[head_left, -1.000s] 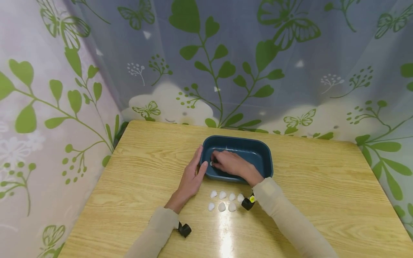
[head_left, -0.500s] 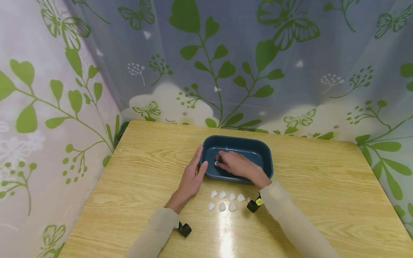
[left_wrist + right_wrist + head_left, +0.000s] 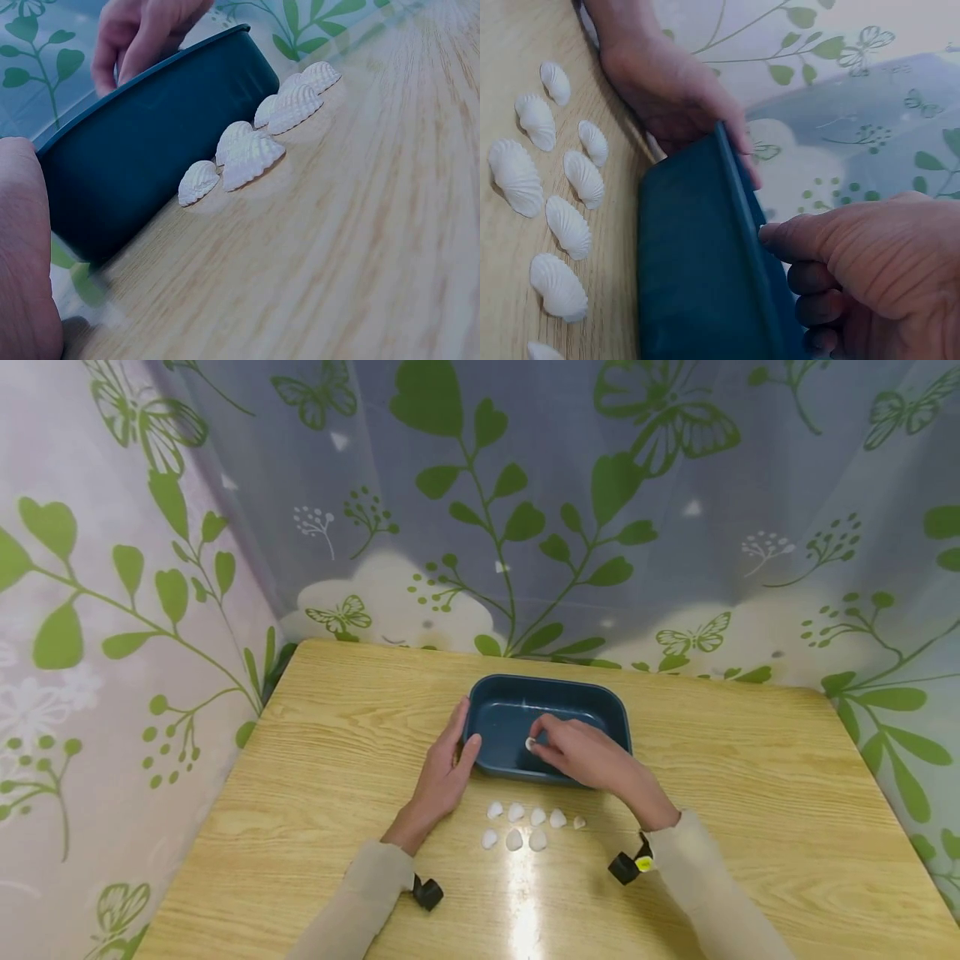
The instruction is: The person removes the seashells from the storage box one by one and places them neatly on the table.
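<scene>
A dark blue rectangular basin [image 3: 551, 774] stands on the wooden table. My left hand [image 3: 438, 777] lies along its left end with fingers straight, the thumb near the front left corner. In the right wrist view the fingertips of that left hand [image 3: 679, 97] reach the rim. Over the inside of the basin, my right hand [image 3: 592, 756] pinches a small white seashell [image 3: 530, 744] between thumb and fingers. In the right wrist view the held shell is mostly hidden behind the thumb. On the table in front of the basin, white ribbed seashells [image 3: 513, 839] lie in two rows.
The wooden table [image 3: 322, 735] extends to both sides of the basin. A patterned curtain [image 3: 360, 527] with green leaves and butterflies hangs behind and on the left. Black wrist cameras [image 3: 427, 893] are strapped at both wrists. The far row ends in a smaller, yellowish shell [image 3: 579, 822].
My right hand has moved right within the basin, from near its left end to the middle, still pinching the shell. This uncovers the yellowish shell on the table. My left hand has stayed in place.
</scene>
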A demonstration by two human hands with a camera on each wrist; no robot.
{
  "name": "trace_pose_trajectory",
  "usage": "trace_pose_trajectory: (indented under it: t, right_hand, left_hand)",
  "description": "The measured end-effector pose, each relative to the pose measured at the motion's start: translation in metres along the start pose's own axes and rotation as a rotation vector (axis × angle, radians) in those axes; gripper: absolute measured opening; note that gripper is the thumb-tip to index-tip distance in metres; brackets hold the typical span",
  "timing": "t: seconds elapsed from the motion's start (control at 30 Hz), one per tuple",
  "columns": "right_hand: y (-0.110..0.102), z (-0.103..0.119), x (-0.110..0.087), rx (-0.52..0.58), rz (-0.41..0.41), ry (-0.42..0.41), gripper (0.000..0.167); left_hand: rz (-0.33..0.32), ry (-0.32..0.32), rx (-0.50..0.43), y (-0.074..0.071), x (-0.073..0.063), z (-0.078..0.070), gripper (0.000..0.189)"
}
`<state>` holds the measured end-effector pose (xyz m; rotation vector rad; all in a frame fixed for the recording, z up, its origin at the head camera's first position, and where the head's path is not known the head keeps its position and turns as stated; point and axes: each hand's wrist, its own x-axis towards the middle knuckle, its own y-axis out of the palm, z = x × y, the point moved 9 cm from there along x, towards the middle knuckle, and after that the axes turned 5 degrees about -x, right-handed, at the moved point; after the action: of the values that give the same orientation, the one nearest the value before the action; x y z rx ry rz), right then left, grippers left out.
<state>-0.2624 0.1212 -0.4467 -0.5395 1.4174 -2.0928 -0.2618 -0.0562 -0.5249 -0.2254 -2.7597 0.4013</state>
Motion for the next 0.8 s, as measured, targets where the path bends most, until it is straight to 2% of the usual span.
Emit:
trace_pose_trajectory:
  t: [0.2, 0.4, 0.6, 0.8]
  right_hand:
    - [-0.012, 0.007, -0.028, -0.047, -0.064, -0.001, 0.018]
    - [-0.014, 0.019, -0.057, -0.037, -0.1, -0.008, 0.017]
    - [-0.001, 0.022, -0.09, -0.021, -0.102, 0.02, 0.015]
    - [0.017, 0.007, -0.114, -0.007, -0.082, 0.096, 0.015]
  left_hand:
    - [0.007, -0.009, -0.002, 0.0, -0.001, 0.001, 0.063]
    - [0.013, -0.02, -0.009, 0.0, -0.001, 0.003, 0.062]
    - [0.014, -0.014, -0.01, 0.001, 0.0, 0.001, 0.062]
    - [0.009, -0.01, -0.011, 0.0, -0.001, 0.0, 0.063]
